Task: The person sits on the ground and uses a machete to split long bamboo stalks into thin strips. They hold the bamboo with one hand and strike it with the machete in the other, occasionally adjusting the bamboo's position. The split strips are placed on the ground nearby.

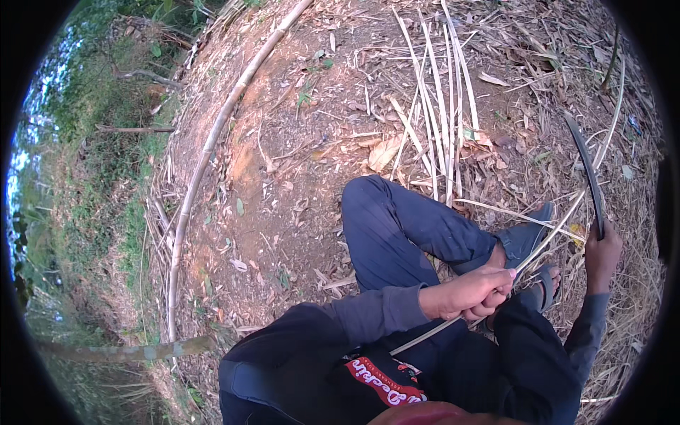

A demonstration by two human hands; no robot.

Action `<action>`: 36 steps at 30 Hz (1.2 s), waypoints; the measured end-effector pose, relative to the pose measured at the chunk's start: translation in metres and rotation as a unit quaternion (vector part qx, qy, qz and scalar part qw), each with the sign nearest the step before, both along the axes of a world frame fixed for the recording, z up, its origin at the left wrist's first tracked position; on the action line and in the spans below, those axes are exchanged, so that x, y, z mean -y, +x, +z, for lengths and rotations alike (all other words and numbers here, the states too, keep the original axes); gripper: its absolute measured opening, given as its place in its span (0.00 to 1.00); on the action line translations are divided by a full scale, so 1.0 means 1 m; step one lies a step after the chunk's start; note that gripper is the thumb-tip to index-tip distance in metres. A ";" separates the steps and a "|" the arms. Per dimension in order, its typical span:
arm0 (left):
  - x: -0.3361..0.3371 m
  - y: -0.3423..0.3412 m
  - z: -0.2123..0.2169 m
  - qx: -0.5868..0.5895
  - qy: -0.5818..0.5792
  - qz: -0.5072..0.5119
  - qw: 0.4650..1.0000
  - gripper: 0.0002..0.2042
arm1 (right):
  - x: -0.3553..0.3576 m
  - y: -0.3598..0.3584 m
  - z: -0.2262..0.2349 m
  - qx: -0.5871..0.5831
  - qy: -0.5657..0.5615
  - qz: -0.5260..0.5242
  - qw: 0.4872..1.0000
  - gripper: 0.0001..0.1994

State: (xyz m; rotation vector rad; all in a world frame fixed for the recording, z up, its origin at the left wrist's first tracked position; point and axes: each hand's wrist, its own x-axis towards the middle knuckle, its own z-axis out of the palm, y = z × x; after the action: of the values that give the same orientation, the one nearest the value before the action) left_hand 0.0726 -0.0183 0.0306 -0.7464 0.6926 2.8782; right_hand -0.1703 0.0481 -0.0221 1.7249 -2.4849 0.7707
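Note:
My left hand [473,293] is closed around a long, thin pale strip of split bamboo [567,217]. One end of the strip runs back under my left forearm toward my lap, and the rest stretches up and away to the far right. In my right hand [603,256] is a machete [586,161], gripped at its near end. Its long, dark, slightly curved blade points away from me and lies over or close beside the strip; whether they touch I cannot tell. The handle is mostly hidden by my fingers.
Several pale split strips [443,106] lie on the leaf-strewn ground beyond my bent knee [372,195]. A long bamboo pole [205,152] curves along the left. Green undergrowth [99,184] lies past it. My sandalled feet [524,241] are beneath the strip. Dry stalks cover the right side.

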 end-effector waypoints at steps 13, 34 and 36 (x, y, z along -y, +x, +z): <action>0.145 0.053 0.029 -0.050 -0.166 0.245 0.954 0.18 | -0.053 -0.114 -0.122 0.510 0.038 -0.364 0.778 0.13; 0.196 0.008 0.056 -0.086 -0.302 0.364 0.877 0.16 | -0.087 -0.037 -0.168 0.209 0.155 -0.341 0.903 0.20; 0.190 0.008 0.085 -0.086 -0.365 0.353 0.857 0.17 | -0.100 -0.032 -0.157 0.222 0.132 -0.348 0.901 0.19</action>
State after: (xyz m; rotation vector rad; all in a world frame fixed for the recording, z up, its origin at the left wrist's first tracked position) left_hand 0.0809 -0.2086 0.1157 -0.9747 1.9761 3.3036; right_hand -0.2023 0.1482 -0.1787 0.5856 -3.3001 0.8255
